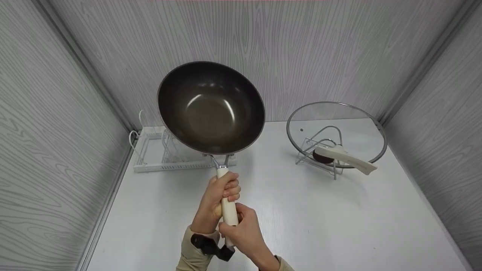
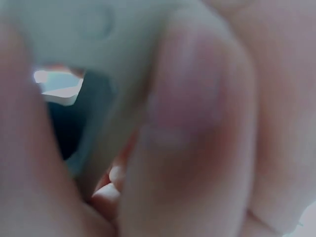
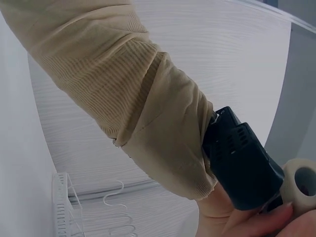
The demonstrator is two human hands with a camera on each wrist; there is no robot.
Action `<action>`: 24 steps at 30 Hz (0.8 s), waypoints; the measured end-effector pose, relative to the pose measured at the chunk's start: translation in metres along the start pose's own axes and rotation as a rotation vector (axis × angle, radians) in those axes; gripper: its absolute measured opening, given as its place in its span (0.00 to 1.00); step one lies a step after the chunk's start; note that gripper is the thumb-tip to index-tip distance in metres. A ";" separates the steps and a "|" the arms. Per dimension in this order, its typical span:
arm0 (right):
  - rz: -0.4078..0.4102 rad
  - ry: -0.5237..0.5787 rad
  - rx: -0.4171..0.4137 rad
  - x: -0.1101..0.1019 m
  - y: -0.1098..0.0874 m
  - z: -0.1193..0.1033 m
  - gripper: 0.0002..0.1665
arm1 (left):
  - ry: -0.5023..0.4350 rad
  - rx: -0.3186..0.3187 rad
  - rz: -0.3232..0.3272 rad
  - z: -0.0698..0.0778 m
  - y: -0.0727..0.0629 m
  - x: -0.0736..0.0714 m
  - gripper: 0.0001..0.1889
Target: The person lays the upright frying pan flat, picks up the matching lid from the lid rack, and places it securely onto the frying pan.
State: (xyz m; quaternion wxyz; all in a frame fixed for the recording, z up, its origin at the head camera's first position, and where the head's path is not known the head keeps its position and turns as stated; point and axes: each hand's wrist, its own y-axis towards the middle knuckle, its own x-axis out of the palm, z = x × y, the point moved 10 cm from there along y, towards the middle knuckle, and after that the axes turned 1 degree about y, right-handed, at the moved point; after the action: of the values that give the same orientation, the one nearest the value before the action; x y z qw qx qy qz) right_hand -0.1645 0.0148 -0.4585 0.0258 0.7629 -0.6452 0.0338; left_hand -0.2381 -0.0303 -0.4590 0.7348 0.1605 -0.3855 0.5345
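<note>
A deep frying pan (image 1: 211,107), dark inside, is held up and tilted so its inside faces the head camera. My left hand (image 1: 218,197) grips the upper part of its cream handle (image 1: 229,212), fingers curled round it. Lower down, my right hand (image 1: 246,229) pinches the handle near its end, thumb across the front. Blurred fingers (image 2: 197,123) and the pale handle with a hole fill the left wrist view. In the right wrist view, the handle's end (image 3: 292,191) shows at the right edge beside the fingers.
Behind the pan, a white wire rack (image 1: 150,167) stands on the white table (image 1: 301,226). To the right, a glass lid (image 1: 384,145) with a cream and brown knob (image 1: 339,154) leans on a small wire stand (image 1: 335,173). Grey wood-grain walls (image 1: 339,49) surround the table.
</note>
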 end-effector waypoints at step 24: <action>-0.026 0.003 0.005 0.002 -0.004 -0.010 0.22 | -0.175 -0.114 -0.090 -0.003 -0.003 0.013 0.19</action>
State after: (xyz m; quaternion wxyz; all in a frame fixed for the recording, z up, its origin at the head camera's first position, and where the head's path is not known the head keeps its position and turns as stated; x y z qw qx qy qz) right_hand -0.1604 0.0139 -0.4479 0.0254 0.7713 -0.6349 0.0364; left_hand -0.2320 -0.0209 -0.4513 0.7294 0.1815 -0.4705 0.4622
